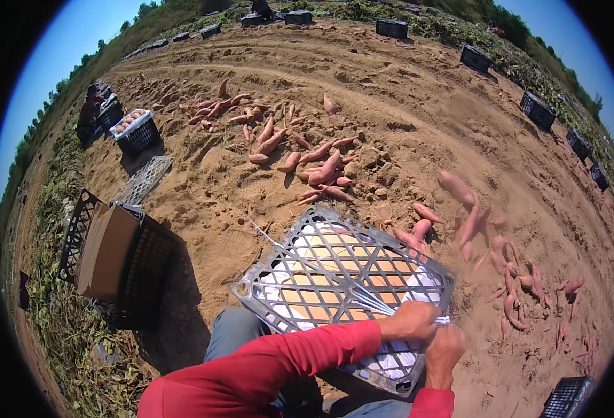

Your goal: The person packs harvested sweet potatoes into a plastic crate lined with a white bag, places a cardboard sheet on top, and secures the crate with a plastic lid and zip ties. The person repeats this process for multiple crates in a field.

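Observation:
A black plastic crate lid (346, 295) with a diamond lattice lies over a packed crate in front of my knees; white lining and tan sheets show through its openings. My left hand (413, 320) is closed on a bundle of white plastic ties (372, 301) above the lid's right part. My right hand (445, 345) is closed beside it at the lid's right edge, touching the ends of the same bundle. One thin tie (263, 231) sticks out past the lid's upper left edge. Sweet potatoes (325, 170) lie on the soil just beyond the lid.
At the left stands a dark crate (148, 266) holding cardboard (109, 253), near a loose lattice lid (144, 180). A filled crate (137, 133) stands farther off beside a crouching person. More sweet potatoes (510, 292) lie to the right; black crates (538, 111) line the field edge.

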A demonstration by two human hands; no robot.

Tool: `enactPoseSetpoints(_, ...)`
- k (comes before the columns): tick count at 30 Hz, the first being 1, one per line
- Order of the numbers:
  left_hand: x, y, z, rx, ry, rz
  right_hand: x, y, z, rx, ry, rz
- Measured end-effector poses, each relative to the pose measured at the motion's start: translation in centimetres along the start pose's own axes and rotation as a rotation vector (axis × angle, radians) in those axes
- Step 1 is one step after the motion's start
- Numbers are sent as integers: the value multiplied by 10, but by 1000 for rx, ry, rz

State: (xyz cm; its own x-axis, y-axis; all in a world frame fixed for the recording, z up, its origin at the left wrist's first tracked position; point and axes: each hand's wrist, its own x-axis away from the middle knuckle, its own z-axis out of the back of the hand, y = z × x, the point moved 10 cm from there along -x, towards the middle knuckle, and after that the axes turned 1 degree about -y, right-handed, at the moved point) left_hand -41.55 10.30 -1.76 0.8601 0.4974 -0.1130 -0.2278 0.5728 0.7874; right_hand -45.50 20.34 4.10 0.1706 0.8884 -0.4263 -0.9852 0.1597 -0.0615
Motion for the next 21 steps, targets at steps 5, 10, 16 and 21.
enactPoseSetpoints(5, -1, -2, 1, 6, -19, 14, 0, 2, -1, -26, 13, -9)
enactPoseSetpoints(10, -2, -8, 0, 77, -43, 63, -2, 6, 7, -185, 3, -95)
enactPoseSetpoints(16, -5, -8, 1, 88, -33, 20, -5, 8, 7, -392, -17, -166)
enactPoseSetpoints(21, -3, -8, 5, 105, 6, 18, -1, 14, -1, -453, -33, -203)
